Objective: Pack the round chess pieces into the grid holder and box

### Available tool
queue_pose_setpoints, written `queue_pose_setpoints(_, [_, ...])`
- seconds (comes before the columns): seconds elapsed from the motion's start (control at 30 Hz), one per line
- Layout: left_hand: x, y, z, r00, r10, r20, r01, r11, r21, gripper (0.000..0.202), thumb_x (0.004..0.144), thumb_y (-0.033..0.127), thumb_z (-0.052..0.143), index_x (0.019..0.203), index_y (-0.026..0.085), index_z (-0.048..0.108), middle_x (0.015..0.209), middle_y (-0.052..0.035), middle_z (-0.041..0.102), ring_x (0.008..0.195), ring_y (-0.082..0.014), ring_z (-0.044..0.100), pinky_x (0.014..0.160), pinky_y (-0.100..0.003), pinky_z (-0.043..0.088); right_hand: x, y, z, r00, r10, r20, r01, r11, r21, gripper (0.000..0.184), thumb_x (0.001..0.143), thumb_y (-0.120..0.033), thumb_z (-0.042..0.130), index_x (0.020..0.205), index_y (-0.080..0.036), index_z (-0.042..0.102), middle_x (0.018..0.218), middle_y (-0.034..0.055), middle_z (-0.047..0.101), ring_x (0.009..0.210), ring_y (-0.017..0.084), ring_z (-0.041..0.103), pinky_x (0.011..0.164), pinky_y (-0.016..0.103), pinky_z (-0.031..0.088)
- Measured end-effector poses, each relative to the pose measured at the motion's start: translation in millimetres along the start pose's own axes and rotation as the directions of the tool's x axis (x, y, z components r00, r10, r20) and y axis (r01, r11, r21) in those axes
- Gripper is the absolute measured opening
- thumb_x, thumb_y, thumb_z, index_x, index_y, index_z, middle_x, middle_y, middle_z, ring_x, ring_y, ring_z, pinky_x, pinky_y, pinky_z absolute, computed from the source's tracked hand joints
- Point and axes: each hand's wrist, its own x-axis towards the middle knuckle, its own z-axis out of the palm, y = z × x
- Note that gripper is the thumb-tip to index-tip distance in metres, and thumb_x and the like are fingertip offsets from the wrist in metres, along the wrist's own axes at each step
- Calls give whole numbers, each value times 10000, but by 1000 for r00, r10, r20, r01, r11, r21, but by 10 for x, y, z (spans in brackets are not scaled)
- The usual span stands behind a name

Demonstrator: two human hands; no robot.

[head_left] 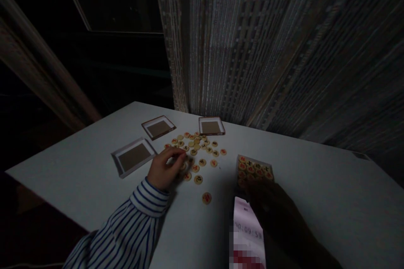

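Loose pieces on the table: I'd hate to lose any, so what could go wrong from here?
The left hand is low among the loose pieces, so it might knock some aside. The right hand is at the box of pieces, and a bump could jumble them. The lit phone is close beside that hand, which might nudge it.

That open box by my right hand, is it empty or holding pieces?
Holding pieces: rows show inside the box. Your right hand covers part, so whether it's full, I cannot tell.
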Motion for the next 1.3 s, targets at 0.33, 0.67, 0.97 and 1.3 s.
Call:
queue_pose_setpoints(0.33, [-188, -197, -24, 919, 248, 308, -297, 947, 122, 211, 720, 313, 594, 893, 204, 647, 869, -71, 687, 881, -212, 592, 828, -375, 431, 713, -153, 80, 957, -159, 242, 171, 985, -30, 296, 887, -230, 340, 852, -184, 630, 719, 69, 630, 613, 153, 548, 598, 293, 398])
queue_pose_setpoints(0.67, [-268, -274, 52, 885, 273, 376, -381, 889, 252, 269, 684, 324, 571, 927, 226, 633, 897, -54, 676, 928, -232, 550, 900, -420, 334, 687, -119, 154, 953, -160, 257, 179, 983, -51, 256, 886, -234, 374, 828, -202, 621, 683, 35, 611, 620, 141, 543, 627, 287, 352])
queue_pose_setpoints(0.97, [-301, -257, 87, 891, 291, 347, -393, 879, 272, 217, 701, 291, 554, 899, 229, 619, 844, -19, 675, 911, -208, 551, 956, -450, 259, 661, -121, 131, 960, -165, 227, 178, 983, -39, 230, 873, -212, 406, 898, -177, 632, 793, 72, 653, 647, 147, 567, 685, 317, 396])
queue_pose_setpoints(1.3, [-307, -280, 91, 882, 337, 330, -431, 860, 272, 205, 715, 282, 558, 905, 229, 616, 832, -25, 677, 911, -207, 559, 962, -458, 266, 659, -112, 146, 948, -156, 279, 173, 984, -37, 224, 882, -222, 401, 915, -188, 620, 791, 53, 643, 663, 150, 566, 688, 334, 393])
